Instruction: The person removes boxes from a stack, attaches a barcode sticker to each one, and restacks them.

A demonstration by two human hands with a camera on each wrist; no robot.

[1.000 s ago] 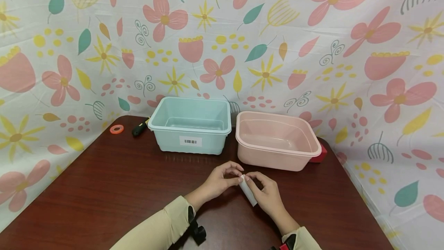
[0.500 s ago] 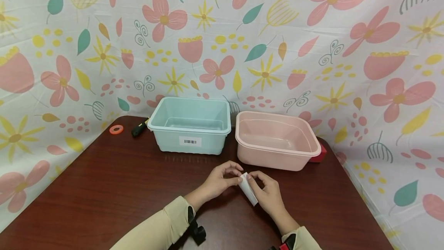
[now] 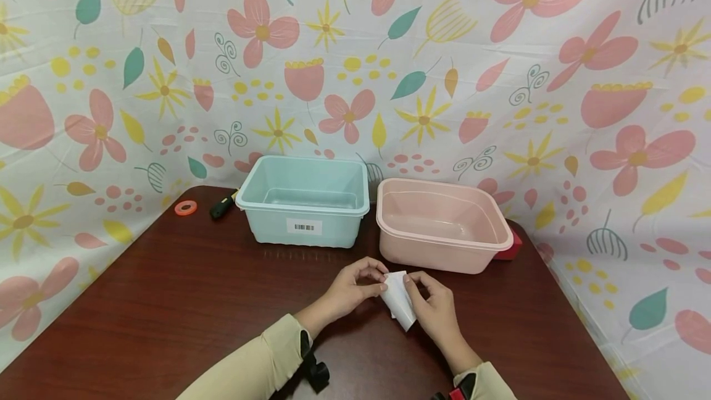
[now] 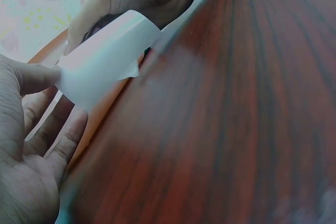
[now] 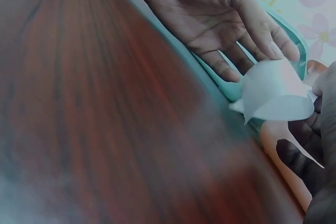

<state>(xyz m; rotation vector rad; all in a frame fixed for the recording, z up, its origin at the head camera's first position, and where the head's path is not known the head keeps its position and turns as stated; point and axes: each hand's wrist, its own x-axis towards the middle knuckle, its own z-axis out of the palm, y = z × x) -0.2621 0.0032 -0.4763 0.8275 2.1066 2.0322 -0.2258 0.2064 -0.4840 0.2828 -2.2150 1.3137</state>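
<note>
A small white sheet of paper point(image 3: 399, 302), curled into a loose tube, hangs between my two hands over the table. My left hand point(image 3: 349, 290) pinches its left edge between thumb and forefinger. On the opposite side, my right hand point(image 3: 436, 312) holds the other edge with thumb and fingertips. In the left wrist view the paper point(image 4: 107, 59) bows outward, with a small loose corner sticking out underneath. The right wrist view looks at the open end of the curl point(image 5: 278, 90), and the other left fingers spread beneath it.
Behind the hands stand a light blue bin point(image 3: 304, 227) with a barcode label and a pink basin point(image 3: 444, 252). A red object point(image 3: 509, 247) shows partly behind the basin. An orange tape ring point(image 3: 186, 207) and a dark-handled tool point(image 3: 223, 205) lie at the back left.
The paper has widened from a narrow roll to a broader, partly unrolled sheet. My right hand has shifted slightly right; my left hand has stayed nearly still.
</note>
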